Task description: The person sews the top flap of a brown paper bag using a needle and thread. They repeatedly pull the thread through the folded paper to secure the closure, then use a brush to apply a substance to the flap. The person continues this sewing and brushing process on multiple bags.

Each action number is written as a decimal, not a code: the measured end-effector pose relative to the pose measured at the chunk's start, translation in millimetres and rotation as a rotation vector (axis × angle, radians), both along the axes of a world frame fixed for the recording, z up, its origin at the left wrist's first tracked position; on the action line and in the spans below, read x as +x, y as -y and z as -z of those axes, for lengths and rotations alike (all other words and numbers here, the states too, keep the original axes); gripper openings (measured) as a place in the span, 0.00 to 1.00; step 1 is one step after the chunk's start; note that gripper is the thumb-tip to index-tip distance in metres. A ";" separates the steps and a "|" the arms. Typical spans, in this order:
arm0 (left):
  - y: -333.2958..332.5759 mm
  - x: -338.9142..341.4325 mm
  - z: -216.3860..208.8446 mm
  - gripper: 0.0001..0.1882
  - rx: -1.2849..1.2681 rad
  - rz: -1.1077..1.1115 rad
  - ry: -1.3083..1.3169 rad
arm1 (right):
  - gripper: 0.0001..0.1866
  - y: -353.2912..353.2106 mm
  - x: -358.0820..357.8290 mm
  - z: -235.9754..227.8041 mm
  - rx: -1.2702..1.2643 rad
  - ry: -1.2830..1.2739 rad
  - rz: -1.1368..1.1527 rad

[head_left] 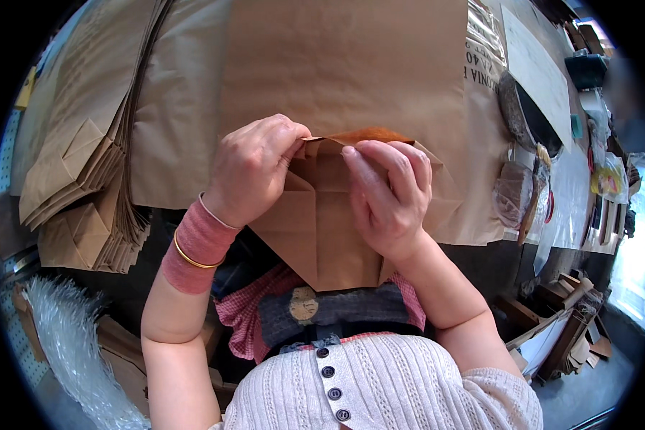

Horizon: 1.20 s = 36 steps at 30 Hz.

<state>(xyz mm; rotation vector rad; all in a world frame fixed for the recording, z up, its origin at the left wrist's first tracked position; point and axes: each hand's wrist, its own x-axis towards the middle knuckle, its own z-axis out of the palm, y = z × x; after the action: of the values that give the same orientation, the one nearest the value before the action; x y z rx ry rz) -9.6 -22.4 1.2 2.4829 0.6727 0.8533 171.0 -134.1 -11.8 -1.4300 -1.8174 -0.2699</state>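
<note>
A large brown paper bag lies before me, its creased end unfolded into flaps that hang over the table's near edge toward my lap. My left hand pinches the raised fold of this end between thumb and fingers, at the fold's left side. On the right side of the same fold, my right hand has its fingers bent over the paper edge and its thumb close to it. Between the hands the edge stands up slightly, showing an orange-lit inner face. A pink band and a gold bangle circle my left wrist and forearm.
Stacked brown paper bags with folded ends lie at the left. On the right are a dark bowl-like container, a brush, a plastic-wrapped brown lump and a white sheet. Clear plastic strands hang lower left.
</note>
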 end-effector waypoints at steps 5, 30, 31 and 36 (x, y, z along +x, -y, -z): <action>1.3 -0.1 -0.5 0.05 0.020 0.013 0.009 | 0.13 -4.6 -4.1 -10.2 -0.060 -0.009 0.073; 2.6 -12.2 -1.3 0.10 0.080 0.019 0.014 | 0.07 -39.7 -19.0 -22.1 -0.142 -0.053 -0.056; 2.7 -13.3 0.3 0.11 0.053 0.033 0.015 | 0.07 -36.7 -19.2 -18.8 -0.123 -0.051 -0.060; 0.7 -13.4 0.6 0.11 0.043 0.074 0.059 | 0.08 -35.5 -18.8 -12.4 -0.068 -0.042 -0.064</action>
<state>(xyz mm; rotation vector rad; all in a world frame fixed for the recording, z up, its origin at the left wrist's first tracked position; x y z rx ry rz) -23.0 -23.2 0.7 2.4933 0.5447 0.9178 152.2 -98.6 0.6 -1.4103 -1.8502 -0.1461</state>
